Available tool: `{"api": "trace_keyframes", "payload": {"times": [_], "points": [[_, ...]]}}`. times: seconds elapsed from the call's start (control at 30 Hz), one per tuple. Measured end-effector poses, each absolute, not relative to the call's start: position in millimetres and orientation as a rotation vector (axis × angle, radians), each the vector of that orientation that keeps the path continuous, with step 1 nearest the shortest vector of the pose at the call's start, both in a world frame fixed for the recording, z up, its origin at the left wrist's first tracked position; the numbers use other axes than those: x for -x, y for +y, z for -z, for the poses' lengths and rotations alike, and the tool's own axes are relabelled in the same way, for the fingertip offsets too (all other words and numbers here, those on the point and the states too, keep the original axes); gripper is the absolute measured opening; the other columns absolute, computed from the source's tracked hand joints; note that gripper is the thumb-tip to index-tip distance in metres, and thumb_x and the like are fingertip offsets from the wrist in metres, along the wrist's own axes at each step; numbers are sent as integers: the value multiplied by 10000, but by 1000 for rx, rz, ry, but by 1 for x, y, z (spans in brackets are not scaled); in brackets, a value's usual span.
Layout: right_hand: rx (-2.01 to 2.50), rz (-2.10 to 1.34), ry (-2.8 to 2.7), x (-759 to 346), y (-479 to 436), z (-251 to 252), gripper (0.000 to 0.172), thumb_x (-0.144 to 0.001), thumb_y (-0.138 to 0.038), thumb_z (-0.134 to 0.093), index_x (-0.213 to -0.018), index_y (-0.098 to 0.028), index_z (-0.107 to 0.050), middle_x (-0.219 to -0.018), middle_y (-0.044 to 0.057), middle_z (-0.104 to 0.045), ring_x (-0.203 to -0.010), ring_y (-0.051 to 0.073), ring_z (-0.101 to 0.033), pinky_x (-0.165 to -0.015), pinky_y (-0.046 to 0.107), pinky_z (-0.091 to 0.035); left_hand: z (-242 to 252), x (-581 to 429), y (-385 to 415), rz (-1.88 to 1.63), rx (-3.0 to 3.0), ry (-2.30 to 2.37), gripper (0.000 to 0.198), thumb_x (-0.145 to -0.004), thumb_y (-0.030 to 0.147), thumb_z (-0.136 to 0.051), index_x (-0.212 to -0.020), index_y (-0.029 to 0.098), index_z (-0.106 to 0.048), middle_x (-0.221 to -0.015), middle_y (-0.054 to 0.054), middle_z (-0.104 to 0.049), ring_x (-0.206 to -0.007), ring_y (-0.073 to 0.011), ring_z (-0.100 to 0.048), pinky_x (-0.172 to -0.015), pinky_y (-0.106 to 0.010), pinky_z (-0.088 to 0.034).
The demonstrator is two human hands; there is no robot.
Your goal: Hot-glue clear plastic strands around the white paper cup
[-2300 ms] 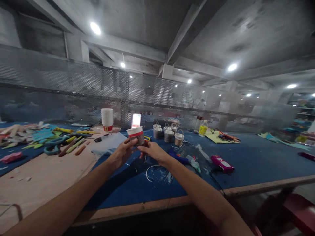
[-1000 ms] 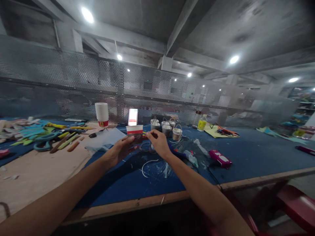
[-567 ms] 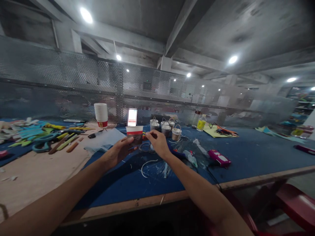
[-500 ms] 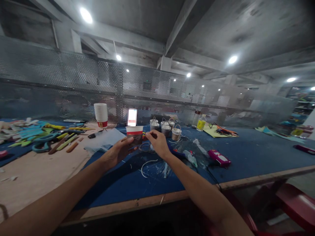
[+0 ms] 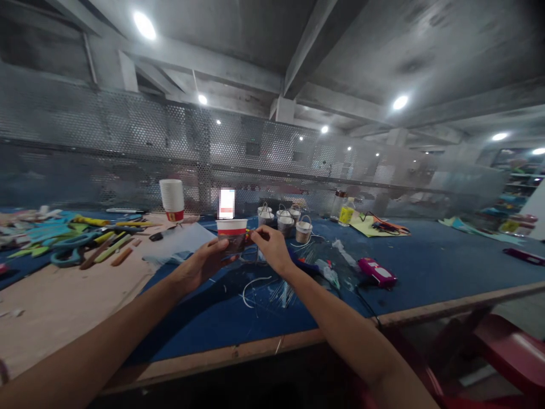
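Note:
My left hand (image 5: 203, 260) grips a paper cup (image 5: 232, 231) with a white rim, a red band and a dark brown lower part. The cup is upright above the blue table mat. At its right side is my right hand (image 5: 272, 247), thumb and forefinger pinched together. A tiny yellow and red bit shows by those fingertips; what they hold is too small to make out. Beyond my right hand stand several small cups (image 5: 304, 232) with thin looped handles. Thin clear strips (image 5: 281, 294) and a curved white strip (image 5: 244, 291) lie below the hands.
A stack of white paper cups (image 5: 171, 196) stands back left, near teal scissors (image 5: 63, 257) and several wooden-handled tools. To the right are a magenta device (image 5: 377, 272), a yellow-labelled bottle (image 5: 347, 212) and yellow paper (image 5: 361, 225). A perforated metal screen (image 5: 187, 136) rises behind the table.
The view has shifted slightly, so everything sits a little further left. Both hands keep nearly the same pose at the cup, which seems tipped very slightly.

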State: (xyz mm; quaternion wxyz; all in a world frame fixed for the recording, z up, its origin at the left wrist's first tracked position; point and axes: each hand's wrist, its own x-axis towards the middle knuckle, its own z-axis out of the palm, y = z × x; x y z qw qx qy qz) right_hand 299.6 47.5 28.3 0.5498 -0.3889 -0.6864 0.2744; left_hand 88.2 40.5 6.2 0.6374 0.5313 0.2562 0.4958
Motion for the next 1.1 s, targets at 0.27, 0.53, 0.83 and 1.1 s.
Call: {"api": "trace_keyframes", "payload": {"times": [0.27,0.53,0.83,1.1], "points": [[913,-673,-1631,-298,51,-24,240,-915,-414,-642,-768,-225,-655,-808,12,-746,-810,208,-700,-819,307,-530,-10,-89,37,-1130,-1230,599,446,-843,484,-857,-1212,233,-871,-1409,-151,-792,-1482,-441,-566,-1108,-513,-501],[932,-711,-1599,-298,58,-20,233,-877,-411,-648,-748,-218,-658,-750,-2,-695,-769,195,-646,-781,300,-511,-9,-89,38,-1116,-1219,609,447,-843,519,-857,-1210,264,-871,-1411,-151,-790,-1495,-437,-553,-1154,-561,-480],[925,-760,-1526,-298,59,-18,229,-878,-413,-667,-779,-208,-689,-778,11,-745,-823,207,-711,-815,303,-551,-10,-90,43,-1239,-1197,769,432,-759,471,-957,-1095,216,-863,-1277,-143,-841,-1325,-379,-688,-1073,-459,-550],[948,-688,-1529,-298,59,-18,260,-924,-420,-704,-772,-210,-722,-798,21,-787,-817,213,-754,-851,316,-570,-8,-92,43,-1228,-1148,715,331,-863,404,-871,-1098,171,-877,-1213,-163,-862,-1208,-354,-763,-955,-377,-617]]}}
